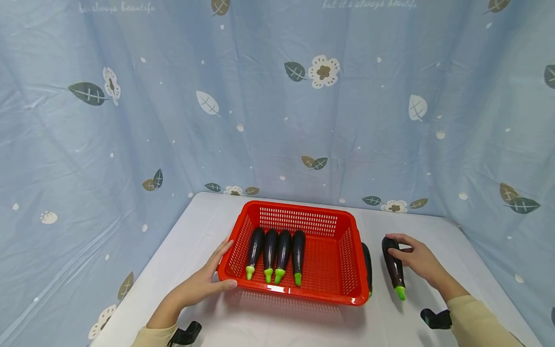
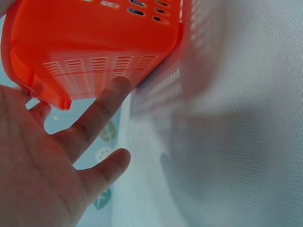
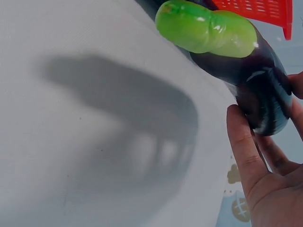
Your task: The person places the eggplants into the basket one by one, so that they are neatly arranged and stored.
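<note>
My left hand [image 1: 197,285] rests at the near-left corner of a red plastic basket [image 1: 321,294], thumb along the front rim and fingers at the left side. In the left wrist view, its spread, fairly straight fingers lie against the basket's outer wall [image 2: 94,38]. Several dark purple eggplants [image 1: 284,250] with green stem ends lie side by side in the basket's left half. Right of the basket, my right hand [image 1: 418,258] pinches another eggplant [image 1: 393,266] by its rounded end, green stem toward me. Its shadow falls apart from it in the right wrist view.
One more eggplant [image 1: 367,265] lies against the basket's right side, partly hidden by the rim. The white table [image 1: 260,327] meets a blue patterned curtain [image 1: 269,120] at the back and sides.
</note>
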`<state>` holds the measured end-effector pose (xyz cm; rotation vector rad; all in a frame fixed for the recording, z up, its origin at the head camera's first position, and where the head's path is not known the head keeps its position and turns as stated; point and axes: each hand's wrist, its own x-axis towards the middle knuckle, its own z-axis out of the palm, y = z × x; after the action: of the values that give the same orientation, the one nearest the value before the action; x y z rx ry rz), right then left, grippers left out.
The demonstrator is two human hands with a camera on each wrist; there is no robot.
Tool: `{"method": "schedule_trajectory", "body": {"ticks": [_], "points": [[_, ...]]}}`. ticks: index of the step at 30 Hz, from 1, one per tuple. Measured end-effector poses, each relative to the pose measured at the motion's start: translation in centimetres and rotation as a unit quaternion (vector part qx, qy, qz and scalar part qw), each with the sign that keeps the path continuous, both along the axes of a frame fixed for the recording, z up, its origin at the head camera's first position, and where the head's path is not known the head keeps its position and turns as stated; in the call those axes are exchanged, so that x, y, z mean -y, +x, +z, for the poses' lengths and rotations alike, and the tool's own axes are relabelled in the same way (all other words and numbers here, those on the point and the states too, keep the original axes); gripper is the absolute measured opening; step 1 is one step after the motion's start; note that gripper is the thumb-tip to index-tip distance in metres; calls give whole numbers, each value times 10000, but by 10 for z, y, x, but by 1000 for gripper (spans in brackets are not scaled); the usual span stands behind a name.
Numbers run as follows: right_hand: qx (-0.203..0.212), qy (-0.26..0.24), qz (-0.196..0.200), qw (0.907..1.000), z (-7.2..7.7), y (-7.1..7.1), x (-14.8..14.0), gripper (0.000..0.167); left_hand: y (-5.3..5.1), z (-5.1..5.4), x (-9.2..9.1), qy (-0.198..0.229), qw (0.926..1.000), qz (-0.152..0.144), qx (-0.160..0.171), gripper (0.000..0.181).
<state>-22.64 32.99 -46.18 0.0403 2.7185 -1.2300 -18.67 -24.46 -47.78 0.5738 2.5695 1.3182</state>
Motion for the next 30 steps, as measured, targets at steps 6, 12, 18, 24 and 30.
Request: {"method": "schedule_trajectory", "body": {"ticks": [6,12,18,24,30], "points": [[-77,-61,35,9999,3,-3,4,62,0,0,0,-15,10000,36,41,99],[-158,-190,80,9997,7,-4,10,61,0,-1,0,-8,10000,35,48,99],[-234,-186,121,9995,10,-7,16,60,-1,-2,0,-7,10000,19,12,99],[-352,-208,173,9990,14,-11,21,58,0,-2,1,56,10000,-19,-66,100],[-399,-264,194,9987,18,-14,26,57,0,-3,2,98,9997,-69,-189,100]]}}
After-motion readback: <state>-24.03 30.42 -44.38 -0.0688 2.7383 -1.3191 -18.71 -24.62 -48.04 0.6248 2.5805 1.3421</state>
